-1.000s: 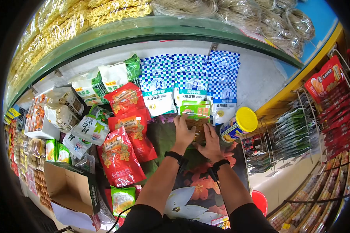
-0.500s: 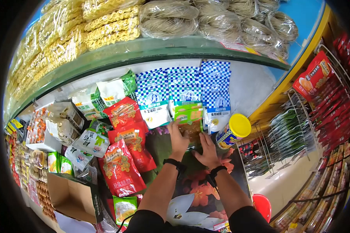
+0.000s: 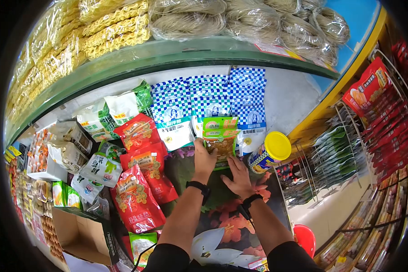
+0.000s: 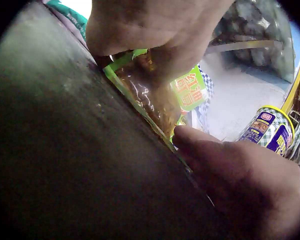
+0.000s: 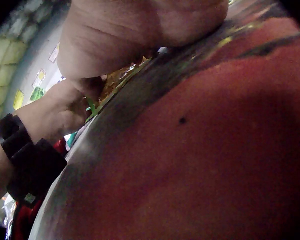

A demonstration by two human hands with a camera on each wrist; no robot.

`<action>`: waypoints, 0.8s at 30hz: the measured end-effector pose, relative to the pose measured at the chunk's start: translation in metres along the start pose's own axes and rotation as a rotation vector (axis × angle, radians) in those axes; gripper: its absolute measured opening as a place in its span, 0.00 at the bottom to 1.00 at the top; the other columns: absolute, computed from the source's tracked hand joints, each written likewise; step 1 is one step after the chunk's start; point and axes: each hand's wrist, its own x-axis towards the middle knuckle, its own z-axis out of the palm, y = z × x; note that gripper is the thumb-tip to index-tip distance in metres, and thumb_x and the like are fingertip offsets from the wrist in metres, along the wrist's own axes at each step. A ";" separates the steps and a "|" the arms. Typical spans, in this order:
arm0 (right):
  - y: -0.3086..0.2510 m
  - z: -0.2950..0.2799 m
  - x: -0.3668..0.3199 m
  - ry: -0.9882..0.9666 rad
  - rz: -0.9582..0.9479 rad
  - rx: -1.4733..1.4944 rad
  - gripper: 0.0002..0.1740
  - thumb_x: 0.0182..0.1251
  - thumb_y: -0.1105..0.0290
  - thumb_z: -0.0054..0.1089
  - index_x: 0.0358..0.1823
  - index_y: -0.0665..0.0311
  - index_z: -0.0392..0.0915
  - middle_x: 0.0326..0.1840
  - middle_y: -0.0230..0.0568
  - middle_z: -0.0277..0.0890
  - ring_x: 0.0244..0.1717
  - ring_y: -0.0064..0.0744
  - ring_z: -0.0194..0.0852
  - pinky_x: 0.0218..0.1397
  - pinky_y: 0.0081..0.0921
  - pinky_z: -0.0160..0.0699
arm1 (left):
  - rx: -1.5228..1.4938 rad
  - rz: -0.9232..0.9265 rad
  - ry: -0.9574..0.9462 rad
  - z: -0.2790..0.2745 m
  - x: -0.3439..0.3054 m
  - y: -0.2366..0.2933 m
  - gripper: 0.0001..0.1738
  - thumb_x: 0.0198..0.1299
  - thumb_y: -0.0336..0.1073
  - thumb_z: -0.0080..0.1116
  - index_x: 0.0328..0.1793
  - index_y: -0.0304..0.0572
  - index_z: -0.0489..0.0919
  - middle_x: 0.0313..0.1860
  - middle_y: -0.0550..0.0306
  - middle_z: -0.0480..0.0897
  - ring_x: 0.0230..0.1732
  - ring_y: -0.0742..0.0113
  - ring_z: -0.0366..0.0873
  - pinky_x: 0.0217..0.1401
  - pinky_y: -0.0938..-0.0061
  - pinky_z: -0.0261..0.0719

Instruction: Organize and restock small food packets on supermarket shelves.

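Observation:
A clear packet (image 3: 222,146) of brown food with a green and orange header lies in front of the checked bags, its header overlapping another green header. My left hand (image 3: 205,158) grips its left edge, thumb across the front. At its lower right edge, my right hand (image 3: 238,177) rests with fingers fairly straight and thumb spread away. The left wrist view shows the packet's shiny brown front (image 4: 152,100) between both hands. In the right wrist view, my right hand (image 5: 140,35) hides most of the packet.
Blue-and-white checked bags (image 3: 246,99) stand behind. A yellow-lidded canister (image 3: 270,152) is close on the right. Red bags (image 3: 136,199) lie left, near an open cardboard box (image 3: 84,235). A green shelf edge (image 3: 186,52) with noodles crosses above; hanging packets (image 3: 335,158) line the right side.
The head view has shifted. My left hand has slid down the packet's left side, uncovering more of its front. My right hand has drawn down to the packet's lower right edge.

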 end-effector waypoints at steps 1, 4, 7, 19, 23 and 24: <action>0.000 0.000 0.000 0.000 -0.001 -0.001 0.45 0.59 0.55 0.69 0.76 0.65 0.64 0.78 0.50 0.61 0.78 0.52 0.58 0.79 0.47 0.57 | 0.005 -0.040 0.008 0.000 -0.001 0.001 0.39 0.50 0.28 0.75 0.62 0.37 0.60 0.57 0.34 0.74 0.58 0.32 0.75 0.60 0.50 0.74; 0.000 -0.001 -0.001 -0.006 0.004 0.000 0.44 0.60 0.54 0.68 0.75 0.64 0.65 0.78 0.49 0.61 0.78 0.50 0.57 0.80 0.47 0.56 | 0.196 -0.150 -0.040 -0.005 -0.005 0.009 0.38 0.48 0.31 0.76 0.61 0.35 0.64 0.51 0.37 0.78 0.54 0.33 0.77 0.56 0.47 0.75; 0.003 0.003 -0.002 -0.032 0.009 -0.047 0.41 0.63 0.53 0.64 0.75 0.63 0.66 0.79 0.46 0.60 0.80 0.47 0.55 0.81 0.47 0.52 | 0.296 -0.126 -0.111 -0.012 -0.004 0.011 0.38 0.46 0.32 0.77 0.59 0.37 0.64 0.48 0.38 0.81 0.54 0.33 0.78 0.53 0.46 0.76; -0.007 0.006 0.025 -0.285 0.201 -0.133 0.39 0.69 0.46 0.56 0.78 0.52 0.64 0.84 0.38 0.53 0.84 0.44 0.48 0.82 0.54 0.46 | 0.246 0.051 -0.026 -0.022 -0.009 -0.009 0.34 0.49 0.28 0.70 0.62 0.36 0.66 0.55 0.35 0.75 0.58 0.32 0.73 0.56 0.46 0.75; -0.020 -0.005 0.031 -0.356 0.259 -0.146 0.39 0.69 0.46 0.57 0.79 0.53 0.63 0.82 0.42 0.53 0.82 0.53 0.48 0.79 0.58 0.51 | 0.351 0.126 -0.110 -0.053 -0.027 0.023 0.31 0.51 0.30 0.67 0.63 0.39 0.70 0.56 0.40 0.74 0.58 0.34 0.72 0.58 0.47 0.75; -0.019 -0.007 0.031 -0.360 0.255 -0.146 0.39 0.69 0.46 0.57 0.79 0.53 0.63 0.82 0.42 0.53 0.82 0.54 0.48 0.79 0.59 0.52 | 0.328 0.162 -0.201 -0.057 -0.032 0.023 0.30 0.52 0.31 0.66 0.63 0.41 0.72 0.56 0.41 0.74 0.58 0.34 0.73 0.58 0.46 0.75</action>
